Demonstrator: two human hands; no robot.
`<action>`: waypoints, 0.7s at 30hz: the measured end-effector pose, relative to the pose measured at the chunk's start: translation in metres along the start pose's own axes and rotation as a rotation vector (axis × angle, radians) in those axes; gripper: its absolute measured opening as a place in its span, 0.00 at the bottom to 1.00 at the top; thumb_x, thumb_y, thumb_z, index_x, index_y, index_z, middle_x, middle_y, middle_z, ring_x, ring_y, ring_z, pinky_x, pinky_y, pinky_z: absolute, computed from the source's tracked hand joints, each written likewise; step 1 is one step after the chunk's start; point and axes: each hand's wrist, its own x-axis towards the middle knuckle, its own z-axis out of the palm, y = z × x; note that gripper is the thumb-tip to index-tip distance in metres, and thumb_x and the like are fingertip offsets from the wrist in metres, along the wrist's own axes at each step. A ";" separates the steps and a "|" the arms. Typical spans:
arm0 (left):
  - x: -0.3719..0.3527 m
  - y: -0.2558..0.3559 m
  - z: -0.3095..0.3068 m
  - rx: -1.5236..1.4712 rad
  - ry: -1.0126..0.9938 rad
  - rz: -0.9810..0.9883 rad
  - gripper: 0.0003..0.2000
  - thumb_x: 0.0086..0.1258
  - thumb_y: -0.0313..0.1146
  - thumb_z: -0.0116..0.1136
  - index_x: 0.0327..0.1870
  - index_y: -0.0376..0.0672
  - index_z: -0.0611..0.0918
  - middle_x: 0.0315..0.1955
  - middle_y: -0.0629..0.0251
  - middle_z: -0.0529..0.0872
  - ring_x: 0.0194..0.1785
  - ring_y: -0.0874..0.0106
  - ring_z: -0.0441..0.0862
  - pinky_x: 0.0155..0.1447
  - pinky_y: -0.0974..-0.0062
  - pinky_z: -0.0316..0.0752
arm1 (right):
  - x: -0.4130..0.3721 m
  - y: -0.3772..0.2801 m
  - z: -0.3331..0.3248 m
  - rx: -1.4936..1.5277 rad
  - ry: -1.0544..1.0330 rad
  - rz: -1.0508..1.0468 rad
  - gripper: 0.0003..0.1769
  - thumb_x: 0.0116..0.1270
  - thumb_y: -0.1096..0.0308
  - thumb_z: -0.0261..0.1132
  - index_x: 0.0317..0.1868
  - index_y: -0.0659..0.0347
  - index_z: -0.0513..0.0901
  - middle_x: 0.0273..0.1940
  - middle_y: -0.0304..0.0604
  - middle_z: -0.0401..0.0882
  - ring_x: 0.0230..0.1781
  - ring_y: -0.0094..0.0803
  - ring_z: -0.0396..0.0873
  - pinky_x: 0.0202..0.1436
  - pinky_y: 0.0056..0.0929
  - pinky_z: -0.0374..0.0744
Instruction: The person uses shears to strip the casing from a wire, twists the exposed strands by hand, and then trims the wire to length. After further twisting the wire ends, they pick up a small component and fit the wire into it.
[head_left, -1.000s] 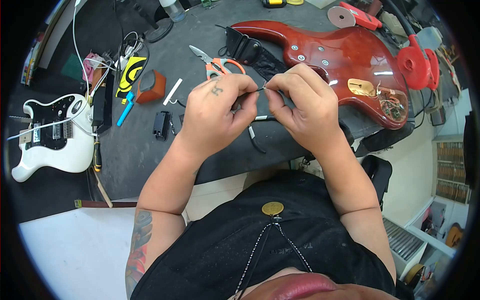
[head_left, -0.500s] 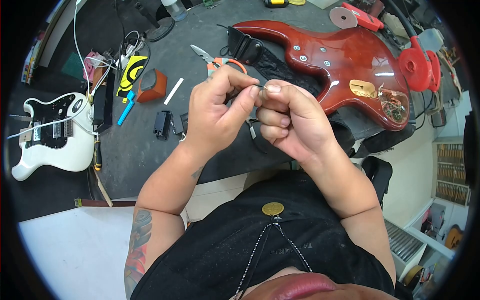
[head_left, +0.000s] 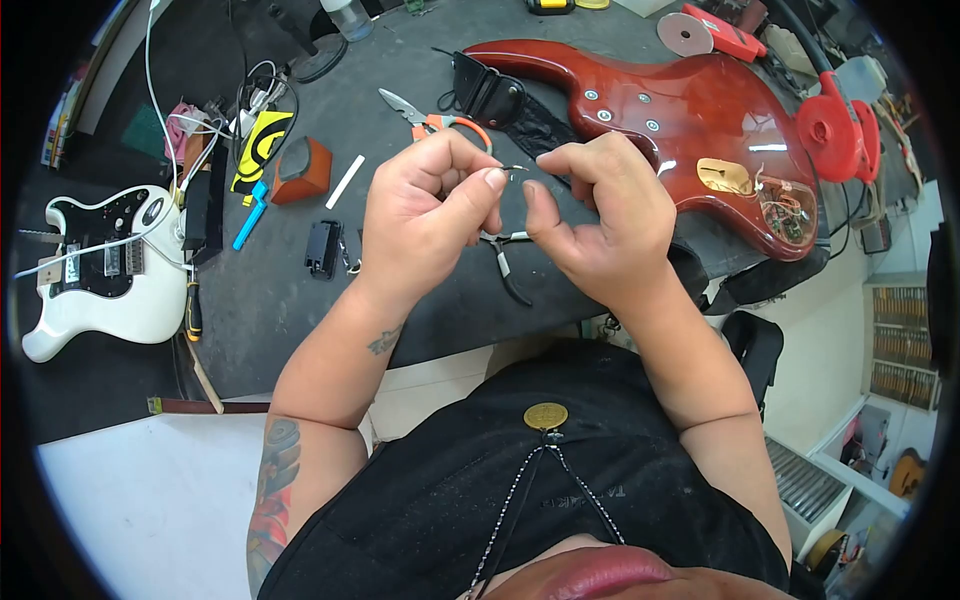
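The right hand [head_left: 600, 215] has parted from the thin dark wire [head_left: 513, 168]; its fingers are loosely curled and hold nothing. The left hand [head_left: 428, 212] pinches the wire between thumb and forefinger, above black-handled pliers [head_left: 505, 265] on the dark grey workbench [head_left: 280, 300]. A glossy red guitar body [head_left: 690, 110] lies just beyond, and the bench's front edge runs under the forearms.
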 end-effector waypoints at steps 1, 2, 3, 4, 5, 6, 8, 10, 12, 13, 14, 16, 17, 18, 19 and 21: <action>0.000 0.001 0.000 -0.001 0.000 -0.009 0.05 0.80 0.29 0.64 0.43 0.36 0.82 0.26 0.70 0.86 0.27 0.85 0.81 0.29 0.85 0.70 | -0.001 0.002 0.003 0.001 0.000 -0.001 0.16 0.52 0.80 0.78 0.41 0.62 0.84 0.33 0.42 0.82 0.28 0.39 0.81 0.28 0.34 0.78; -0.001 0.001 0.000 -0.003 0.001 -0.018 0.05 0.80 0.28 0.64 0.43 0.36 0.82 0.26 0.70 0.86 0.27 0.85 0.81 0.29 0.86 0.70 | -0.003 0.006 0.006 -0.004 0.002 -0.021 0.15 0.53 0.80 0.77 0.41 0.62 0.84 0.33 0.43 0.82 0.27 0.39 0.80 0.28 0.33 0.78; -0.001 0.001 0.000 -0.004 0.004 -0.019 0.05 0.80 0.28 0.64 0.43 0.36 0.82 0.26 0.70 0.86 0.27 0.85 0.81 0.29 0.86 0.70 | -0.005 0.008 0.009 -0.009 0.003 -0.041 0.14 0.53 0.80 0.76 0.41 0.63 0.84 0.32 0.43 0.82 0.26 0.40 0.80 0.28 0.33 0.78; -0.001 0.002 0.001 -0.013 -0.002 -0.031 0.05 0.79 0.28 0.64 0.42 0.36 0.82 0.26 0.70 0.86 0.28 0.85 0.82 0.29 0.85 0.71 | -0.004 0.007 0.008 -0.008 0.001 -0.040 0.14 0.53 0.80 0.76 0.41 0.63 0.84 0.32 0.43 0.82 0.26 0.40 0.80 0.28 0.33 0.78; -0.001 0.002 0.001 -0.023 -0.008 -0.040 0.05 0.79 0.27 0.64 0.42 0.36 0.82 0.26 0.70 0.86 0.28 0.84 0.82 0.30 0.85 0.71 | -0.003 0.005 0.006 0.002 -0.045 0.031 0.11 0.57 0.79 0.75 0.40 0.63 0.84 0.31 0.41 0.81 0.25 0.37 0.79 0.28 0.31 0.76; -0.001 0.001 0.002 -0.023 -0.006 -0.040 0.05 0.79 0.27 0.64 0.42 0.36 0.82 0.26 0.70 0.86 0.28 0.84 0.82 0.30 0.85 0.71 | -0.002 0.002 0.005 0.014 -0.091 0.101 0.08 0.61 0.78 0.73 0.40 0.63 0.84 0.30 0.39 0.80 0.24 0.34 0.78 0.28 0.29 0.74; 0.001 -0.002 0.005 -0.001 0.030 0.013 0.04 0.78 0.26 0.65 0.42 0.36 0.82 0.27 0.70 0.86 0.29 0.83 0.83 0.32 0.84 0.72 | -0.006 -0.003 0.005 0.324 -0.131 0.481 0.05 0.65 0.76 0.71 0.40 0.63 0.84 0.29 0.36 0.78 0.24 0.30 0.75 0.28 0.27 0.72; 0.002 -0.005 0.004 0.066 0.036 0.069 0.04 0.77 0.25 0.66 0.41 0.36 0.82 0.27 0.71 0.85 0.29 0.83 0.82 0.33 0.83 0.73 | -0.006 -0.004 0.007 1.104 -0.100 1.175 0.04 0.74 0.71 0.65 0.42 0.63 0.82 0.30 0.28 0.74 0.27 0.17 0.69 0.27 0.23 0.67; 0.004 -0.009 0.001 0.131 0.038 0.122 0.03 0.76 0.24 0.66 0.40 0.36 0.83 0.27 0.71 0.85 0.29 0.83 0.82 0.34 0.82 0.73 | -0.015 0.010 0.008 1.449 -0.093 1.274 0.04 0.74 0.71 0.65 0.42 0.63 0.82 0.30 0.28 0.74 0.27 0.16 0.68 0.28 0.23 0.66; 0.005 -0.010 -0.003 0.213 0.076 0.192 0.03 0.74 0.23 0.67 0.39 0.36 0.83 0.26 0.70 0.84 0.28 0.83 0.81 0.35 0.82 0.73 | -0.018 0.016 0.007 1.798 -0.081 1.354 0.04 0.74 0.71 0.65 0.43 0.63 0.81 0.31 0.28 0.74 0.28 0.14 0.67 0.28 0.23 0.66; 0.006 -0.011 -0.006 0.295 0.117 0.264 0.03 0.72 0.22 0.67 0.38 0.36 0.83 0.25 0.70 0.84 0.28 0.82 0.80 0.35 0.81 0.73 | -0.021 0.018 0.004 1.672 -0.003 1.327 0.03 0.74 0.73 0.64 0.42 0.62 0.80 0.32 0.28 0.74 0.29 0.15 0.69 0.28 0.22 0.68; 0.006 -0.010 -0.009 0.406 0.141 0.327 0.03 0.71 0.22 0.68 0.38 0.36 0.83 0.24 0.69 0.84 0.27 0.81 0.80 0.34 0.80 0.73 | -0.016 0.009 0.007 1.237 0.014 1.145 0.03 0.74 0.73 0.65 0.42 0.63 0.81 0.32 0.29 0.74 0.29 0.17 0.70 0.29 0.23 0.69; 0.006 -0.010 -0.009 0.519 0.161 0.386 0.04 0.70 0.22 0.69 0.38 0.35 0.84 0.24 0.67 0.84 0.26 0.80 0.80 0.33 0.79 0.73 | -0.015 0.005 0.007 0.813 0.033 0.945 0.03 0.74 0.73 0.66 0.43 0.63 0.81 0.32 0.29 0.74 0.29 0.19 0.72 0.29 0.23 0.71; 0.005 -0.009 -0.007 0.517 0.163 0.385 0.04 0.70 0.22 0.69 0.38 0.35 0.84 0.24 0.67 0.84 0.26 0.80 0.80 0.33 0.79 0.73 | -0.017 0.002 0.009 0.501 -0.042 0.754 0.09 0.67 0.75 0.72 0.45 0.63 0.82 0.33 0.33 0.76 0.29 0.25 0.73 0.31 0.25 0.74; 0.005 -0.006 -0.003 0.530 0.155 0.417 0.04 0.69 0.22 0.69 0.38 0.35 0.84 0.23 0.66 0.84 0.25 0.79 0.80 0.32 0.79 0.73 | -0.016 0.001 0.009 0.501 -0.043 0.756 0.09 0.67 0.75 0.72 0.45 0.63 0.82 0.33 0.33 0.76 0.29 0.25 0.73 0.31 0.25 0.74; 0.003 -0.005 0.001 0.541 0.141 0.450 0.05 0.69 0.22 0.70 0.38 0.35 0.84 0.23 0.65 0.84 0.24 0.79 0.80 0.31 0.79 0.73 | -0.008 -0.004 0.007 0.059 0.005 0.164 0.17 0.57 0.77 0.78 0.46 0.62 0.83 0.34 0.38 0.79 0.28 0.29 0.74 0.31 0.28 0.75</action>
